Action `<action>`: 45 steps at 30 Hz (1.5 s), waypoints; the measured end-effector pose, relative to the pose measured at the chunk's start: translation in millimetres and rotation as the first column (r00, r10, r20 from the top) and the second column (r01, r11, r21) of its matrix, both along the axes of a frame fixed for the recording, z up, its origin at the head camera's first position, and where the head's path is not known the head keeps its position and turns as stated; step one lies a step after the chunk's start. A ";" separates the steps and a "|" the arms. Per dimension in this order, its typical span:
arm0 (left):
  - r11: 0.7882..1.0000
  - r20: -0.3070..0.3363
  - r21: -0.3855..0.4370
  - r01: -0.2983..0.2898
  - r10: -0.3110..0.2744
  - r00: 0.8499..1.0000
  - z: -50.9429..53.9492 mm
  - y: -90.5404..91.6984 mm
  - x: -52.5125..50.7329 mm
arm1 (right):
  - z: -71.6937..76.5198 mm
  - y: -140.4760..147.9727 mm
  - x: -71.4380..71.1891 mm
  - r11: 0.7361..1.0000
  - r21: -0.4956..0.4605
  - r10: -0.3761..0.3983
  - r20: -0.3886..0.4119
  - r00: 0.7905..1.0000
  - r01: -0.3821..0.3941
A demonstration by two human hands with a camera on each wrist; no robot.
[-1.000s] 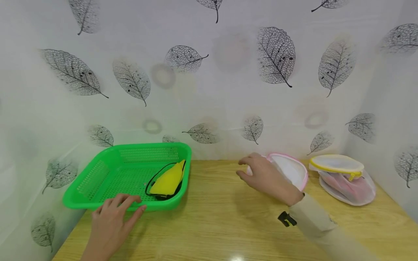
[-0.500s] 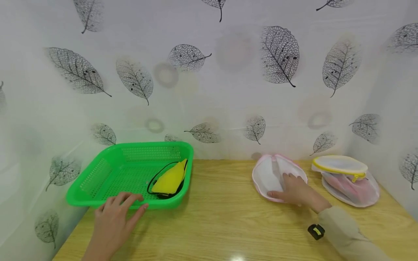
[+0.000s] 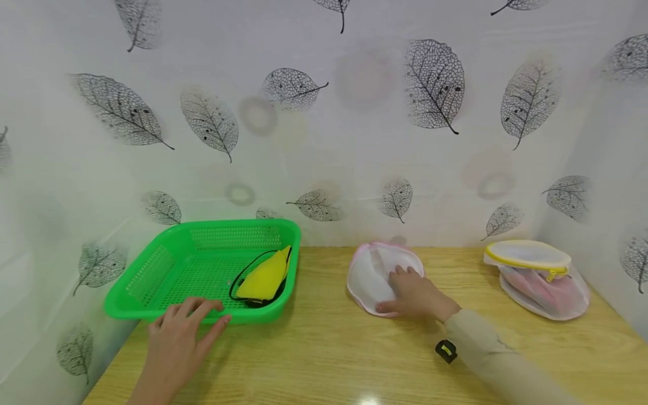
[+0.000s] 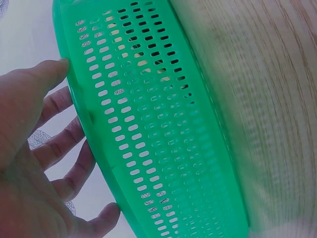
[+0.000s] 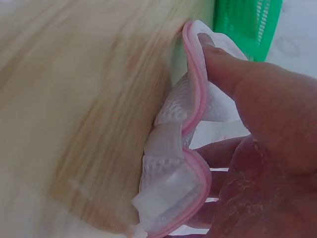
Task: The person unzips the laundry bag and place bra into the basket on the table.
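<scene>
In the head view, a white mesh laundry bag with pink trim (image 3: 365, 279) lies on the wooden table at the middle right. My right hand (image 3: 416, 293) rests on its right side, thumb and fingers spread over the fabric. The right wrist view shows the thumb on the bag's white top beside the pink edge (image 5: 200, 94); the fingers are partly hidden behind it. My left hand (image 3: 174, 340) lies against the near rim of a green plastic basket (image 3: 121, 306), its fingertips touching the rim, fingers relaxed.
Inside the basket, at its right, lies a yellow item (image 3: 264, 278) with a black cord. A second mesh bag with a yellow zipper (image 3: 544, 281) sits at the far right, something pink inside. A leaf-patterned sheet (image 3: 354, 140) hangs behind the table (image 3: 324, 349).
My right hand went from the pink-trimmed bag's left side to its right, then slid the bag leftward across the table. My left hand stays at the basket rim.
</scene>
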State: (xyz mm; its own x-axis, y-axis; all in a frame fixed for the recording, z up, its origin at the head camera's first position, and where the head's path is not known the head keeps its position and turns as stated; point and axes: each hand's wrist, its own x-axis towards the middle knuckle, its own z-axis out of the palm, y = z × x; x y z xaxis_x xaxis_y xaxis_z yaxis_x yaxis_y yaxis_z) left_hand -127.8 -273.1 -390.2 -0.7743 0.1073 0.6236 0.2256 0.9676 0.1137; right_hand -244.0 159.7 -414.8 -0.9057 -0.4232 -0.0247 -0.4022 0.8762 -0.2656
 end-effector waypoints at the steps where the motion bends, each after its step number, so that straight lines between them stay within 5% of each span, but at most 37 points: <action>1: 1.000 -0.002 -0.001 0.001 -0.001 1.000 0.1 0.1 0.0 | -0.3 -7.3 -1.4 1.000 -0.008 0.009 0.001 1.000 -0.009; 13: 1.000 0.002 0.018 0.018 -0.018 1.000 -0.7 0.4 -0.3 | -2.4 -70.7 -20.6 0.995 0.032 0.090 0.009 0.996 -0.091; 30: 1.000 -0.019 0.014 0.024 -0.024 1.000 -2.5 -1.3 -1.9 | 3.7 -92.0 -41.6 0.992 0.010 0.129 0.034 0.991 -0.129; 37: 1.000 -0.028 0.013 0.023 -0.023 0.999 -3.7 -0.2 -2.3 | 9.3 -80.1 -39.0 0.985 -0.071 0.149 -0.097 0.984 -0.156; 45: 1.000 -0.024 0.018 0.019 -0.019 1.000 -2.7 0.7 -2.0 | 50.6 -23.2 -13.2 0.980 -0.148 0.095 -0.234 0.968 -0.132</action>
